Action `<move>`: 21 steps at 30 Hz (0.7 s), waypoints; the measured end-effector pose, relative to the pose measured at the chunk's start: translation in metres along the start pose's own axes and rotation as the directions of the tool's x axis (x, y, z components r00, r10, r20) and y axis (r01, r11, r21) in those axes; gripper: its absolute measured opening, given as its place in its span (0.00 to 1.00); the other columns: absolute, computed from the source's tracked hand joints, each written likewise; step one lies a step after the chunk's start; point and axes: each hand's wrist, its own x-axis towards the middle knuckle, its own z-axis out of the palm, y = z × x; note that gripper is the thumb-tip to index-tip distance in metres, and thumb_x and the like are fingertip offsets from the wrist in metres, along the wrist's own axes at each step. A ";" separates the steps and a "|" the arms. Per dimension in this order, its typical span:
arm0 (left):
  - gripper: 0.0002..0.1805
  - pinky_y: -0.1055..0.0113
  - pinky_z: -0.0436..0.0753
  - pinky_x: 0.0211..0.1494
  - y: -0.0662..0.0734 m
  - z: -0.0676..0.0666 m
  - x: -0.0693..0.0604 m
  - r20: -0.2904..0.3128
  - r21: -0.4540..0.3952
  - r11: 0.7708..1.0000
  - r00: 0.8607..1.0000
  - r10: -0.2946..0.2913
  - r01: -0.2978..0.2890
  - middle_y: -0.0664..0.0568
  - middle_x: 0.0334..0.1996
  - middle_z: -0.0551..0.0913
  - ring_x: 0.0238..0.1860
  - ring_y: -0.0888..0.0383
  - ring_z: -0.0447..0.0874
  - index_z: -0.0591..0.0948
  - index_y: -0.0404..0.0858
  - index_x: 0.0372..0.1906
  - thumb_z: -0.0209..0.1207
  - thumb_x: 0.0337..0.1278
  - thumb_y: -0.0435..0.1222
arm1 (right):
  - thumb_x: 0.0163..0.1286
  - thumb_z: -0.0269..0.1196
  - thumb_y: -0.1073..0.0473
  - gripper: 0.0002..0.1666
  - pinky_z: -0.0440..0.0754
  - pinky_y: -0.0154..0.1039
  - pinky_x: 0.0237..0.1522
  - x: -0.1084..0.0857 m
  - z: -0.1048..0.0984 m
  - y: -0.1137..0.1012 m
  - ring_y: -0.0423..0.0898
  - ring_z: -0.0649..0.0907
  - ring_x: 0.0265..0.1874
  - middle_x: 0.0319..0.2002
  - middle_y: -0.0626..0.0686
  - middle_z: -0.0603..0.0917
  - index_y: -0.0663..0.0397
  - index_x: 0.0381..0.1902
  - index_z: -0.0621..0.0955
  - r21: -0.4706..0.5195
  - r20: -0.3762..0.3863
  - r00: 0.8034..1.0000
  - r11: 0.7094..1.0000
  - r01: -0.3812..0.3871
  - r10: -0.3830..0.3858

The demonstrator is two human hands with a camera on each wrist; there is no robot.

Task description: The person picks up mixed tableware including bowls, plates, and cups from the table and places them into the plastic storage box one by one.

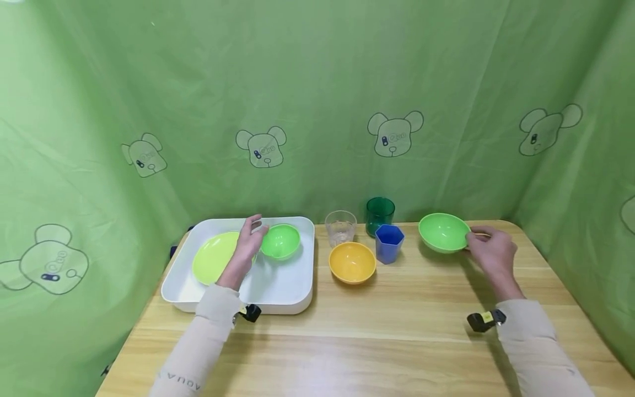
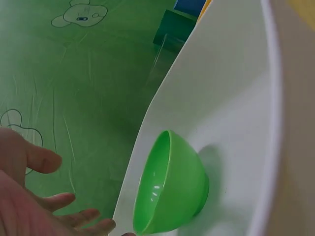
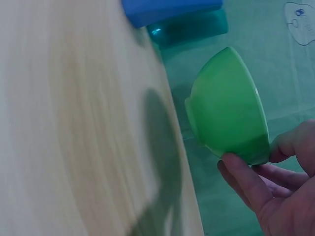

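Note:
In the white tray a small green bowl stands upright beside a yellow-green plate. My left hand is just left of that bowl, over the plate; in the left wrist view its fingers are spread and hold nothing. At the right, my right hand pinches the rim of a larger green bowl between thumb and fingers. The right wrist view shows this bowl raised off the table, with its shadow on the wood below.
Between tray and right hand stand a clear glass, a dark green cup, a blue hexagonal cup and an orange bowl. The wooden table ends at a green curtain behind and at the sides.

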 end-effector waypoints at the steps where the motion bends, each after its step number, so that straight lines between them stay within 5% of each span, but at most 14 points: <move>1: 0.30 0.43 0.62 0.78 0.000 0.001 -0.001 -0.019 0.005 1.000 1.000 0.017 -0.017 0.38 0.77 0.61 0.76 0.38 0.58 0.61 0.38 0.78 0.51 0.77 0.38 | 0.72 0.56 0.59 0.26 0.87 0.28 0.31 0.000 -0.001 -0.001 0.23 0.81 0.23 0.49 0.67 0.87 0.69 0.63 0.79 0.028 -0.004 1.000 1.000 -0.010 0.010; 4: 0.29 0.44 0.61 0.79 -0.002 0.005 -0.005 -0.054 0.003 0.998 0.997 0.063 -0.063 0.38 0.75 0.65 0.76 0.40 0.60 0.64 0.36 0.76 0.51 0.78 0.40 | 0.71 0.57 0.60 0.25 0.89 0.33 0.32 -0.002 -0.001 -0.004 0.24 0.82 0.23 0.33 0.51 0.89 0.69 0.62 0.79 0.114 -0.017 0.999 0.993 -0.030 0.032; 8: 0.27 0.46 0.64 0.78 -0.005 0.009 -0.008 -0.085 0.003 0.992 0.989 0.123 -0.123 0.38 0.73 0.67 0.74 0.40 0.63 0.66 0.36 0.75 0.51 0.78 0.40 | 0.72 0.59 0.62 0.25 0.89 0.33 0.31 -0.004 -0.003 -0.008 0.26 0.84 0.23 0.22 0.26 0.79 0.70 0.63 0.78 0.205 -0.040 0.998 0.978 -0.038 0.047; 21: 0.24 0.46 0.73 0.72 -0.009 0.017 -0.014 -0.112 0.003 0.955 0.949 0.296 -0.298 0.35 0.67 0.74 0.66 0.37 0.74 0.72 0.35 0.71 0.54 0.75 0.37 | 0.72 0.61 0.62 0.25 0.89 0.36 0.32 -0.016 -0.010 -0.023 0.28 0.86 0.27 0.27 0.28 0.82 0.72 0.62 0.78 0.318 -0.086 0.995 0.948 -0.018 0.047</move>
